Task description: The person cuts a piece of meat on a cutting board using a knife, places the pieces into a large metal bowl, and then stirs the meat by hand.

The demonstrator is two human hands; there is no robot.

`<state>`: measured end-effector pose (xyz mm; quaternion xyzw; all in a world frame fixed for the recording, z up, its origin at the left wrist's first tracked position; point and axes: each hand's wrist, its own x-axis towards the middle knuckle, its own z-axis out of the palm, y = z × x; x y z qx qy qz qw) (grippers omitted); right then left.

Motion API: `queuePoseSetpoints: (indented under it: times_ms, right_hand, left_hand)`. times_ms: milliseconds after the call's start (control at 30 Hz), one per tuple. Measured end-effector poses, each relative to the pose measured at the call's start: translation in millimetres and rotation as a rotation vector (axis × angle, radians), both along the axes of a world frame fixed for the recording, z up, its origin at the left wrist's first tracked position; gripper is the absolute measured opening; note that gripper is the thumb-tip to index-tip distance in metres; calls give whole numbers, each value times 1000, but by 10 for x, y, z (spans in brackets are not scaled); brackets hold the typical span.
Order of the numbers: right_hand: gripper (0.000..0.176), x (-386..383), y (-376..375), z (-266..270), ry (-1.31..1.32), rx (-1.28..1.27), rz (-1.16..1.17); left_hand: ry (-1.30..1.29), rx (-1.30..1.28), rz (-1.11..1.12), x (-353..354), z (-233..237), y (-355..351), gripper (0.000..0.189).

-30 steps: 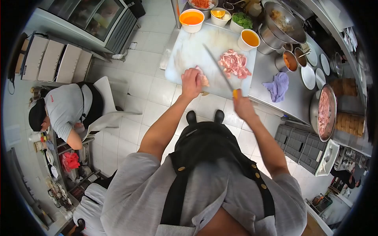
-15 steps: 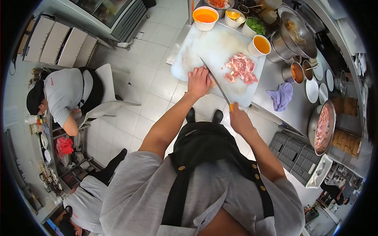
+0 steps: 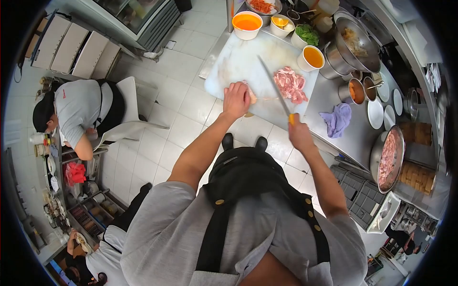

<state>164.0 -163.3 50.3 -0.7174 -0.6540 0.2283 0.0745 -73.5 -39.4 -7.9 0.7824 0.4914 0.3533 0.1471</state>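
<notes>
On the white cutting board [image 3: 229,59], my left hand [image 3: 236,100] presses down with curled fingers on a piece of meat [image 3: 251,93], which shows at its right side. My right hand [image 3: 301,133] is closed round the yellow handle of a long knife [image 3: 275,86]. The blade points up and to the left over the board, apart from my left hand. It lies between that hand and a pile of cut pink meat [image 3: 290,85] on the board's right part.
Behind the board stand a tub of orange liquid [image 3: 247,23], another orange tub [image 3: 313,57] and a bowl of greens [image 3: 306,35]. A purple cloth [image 3: 337,120] and a large bowl of meat [image 3: 387,159] are at the right. A seated person [image 3: 81,112] is at the left.
The knife has moved right, away from my left hand and towards the meat pile. My left hand has shifted slightly left and down, and more of the meat beside it shows.
</notes>
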Motion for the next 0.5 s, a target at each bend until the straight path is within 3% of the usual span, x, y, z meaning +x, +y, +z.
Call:
queuePoseSetpoints:
  times_ms: [200,400,500]
  right_hand:
    - [33,-625,75,85,51,-51,142]
    - [35,-288,-637,366,70,-127,17]
    - [36,-65,-722,-143,-83,-175,33]
  left_hand:
    - [8,27,17,-1,3,-9,20]
    - [61,38,-7,-10,-18,4,21]
    - [132,25,-21,-10,-30,-8,22]
